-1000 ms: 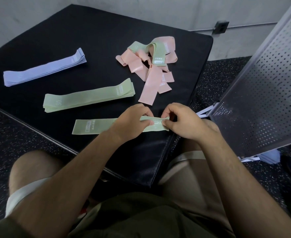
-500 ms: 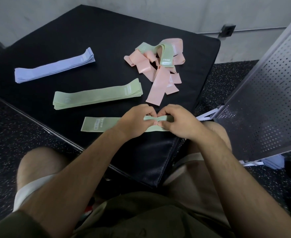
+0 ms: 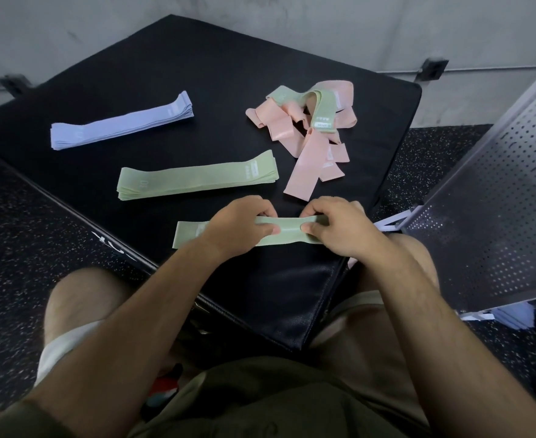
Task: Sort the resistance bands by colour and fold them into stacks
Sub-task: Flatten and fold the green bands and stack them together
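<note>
A single green band (image 3: 287, 233) lies flat near the front edge of the black mat (image 3: 171, 74). My left hand (image 3: 239, 227) pinches its middle and my right hand (image 3: 336, 227) pinches its right end, thumbs close together on top. Behind it lies a flat stack of green bands (image 3: 197, 176). A stack of lilac bands (image 3: 121, 121) lies at the back left. At the back right, a loose heap of pink bands (image 3: 304, 143) is tangled with a green band (image 3: 322, 109) draped over it.
A perforated grey metal panel (image 3: 494, 197) stands close on the right, leaning over the speckled floor (image 3: 23, 222). My bare knees flank the mat's near corner. A grey wall runs behind the mat.
My two hands have drawn slightly apart along the green band, which now lies flatter between my thumbs. The camera view has shifted a little; the stacks have not moved.
</note>
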